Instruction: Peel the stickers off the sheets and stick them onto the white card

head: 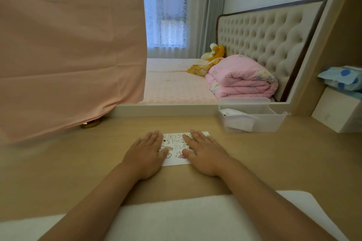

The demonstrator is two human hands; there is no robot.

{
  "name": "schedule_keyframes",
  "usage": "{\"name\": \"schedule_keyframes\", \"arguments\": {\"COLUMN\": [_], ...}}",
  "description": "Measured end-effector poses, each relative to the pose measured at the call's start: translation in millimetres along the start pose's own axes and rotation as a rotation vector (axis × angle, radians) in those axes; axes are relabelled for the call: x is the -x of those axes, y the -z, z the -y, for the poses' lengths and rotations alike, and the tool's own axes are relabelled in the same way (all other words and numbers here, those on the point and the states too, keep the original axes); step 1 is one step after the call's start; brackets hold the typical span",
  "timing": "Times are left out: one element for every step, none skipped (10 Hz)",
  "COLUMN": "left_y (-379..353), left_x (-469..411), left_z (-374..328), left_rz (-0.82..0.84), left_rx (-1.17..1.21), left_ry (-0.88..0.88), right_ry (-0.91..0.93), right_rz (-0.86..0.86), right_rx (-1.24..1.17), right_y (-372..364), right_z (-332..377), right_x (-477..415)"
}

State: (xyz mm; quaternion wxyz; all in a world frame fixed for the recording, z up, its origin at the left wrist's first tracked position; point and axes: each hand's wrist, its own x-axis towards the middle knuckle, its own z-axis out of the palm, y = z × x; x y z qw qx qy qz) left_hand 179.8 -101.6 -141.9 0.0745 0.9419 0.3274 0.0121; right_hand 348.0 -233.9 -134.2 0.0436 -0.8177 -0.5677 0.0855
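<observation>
White card (176, 159) covered in stickers (177, 144) lies on the table (274, 152); left hand (146, 154) and right hand (204, 152) press flat, fingers straight.

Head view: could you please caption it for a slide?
Left hand and right hand lie flat on a stickered white sheet on the desk.

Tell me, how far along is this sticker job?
Hard to say. One white sheet covered with rows of cartoon stickers lies on the desk; whether it is the filled card or an unpeeled sheet cannot be told. Both the left hand and the right hand lie flat on it, pinching nothing. No second sheet shows, so any peeling left cannot be judged; only its near edge looks bare.
</observation>
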Motion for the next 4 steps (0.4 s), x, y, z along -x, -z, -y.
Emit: {"name": "schedule_keyframes", "arguments": {"left_y": [5.6, 8.8, 13.6, 29.1], "left_x": [8.0, 9.7, 10.3, 11.6], "left_z": [16.7, 20.3, 21.2, 26.8], "left_rz": [0.014, 0.01, -0.033, -0.185], "left_rx": [-0.004, 0.022, 0.08, 0.3], "left_ry": [0.031, 0.014, 0.01, 0.032], "right_ry": [-0.007, -0.013, -0.002, 0.015], "right_rz": [-0.013, -0.039, -0.118, -0.273], "right_rx": [-0.045, -0.082, -0.152, -0.378], "right_y": [-0.9, 3.4, 11.0, 34.3], "right_z": [-0.5, 4.1, 7.1, 4.9], "right_x": [0.7, 2.3, 5.2, 7.3]}}
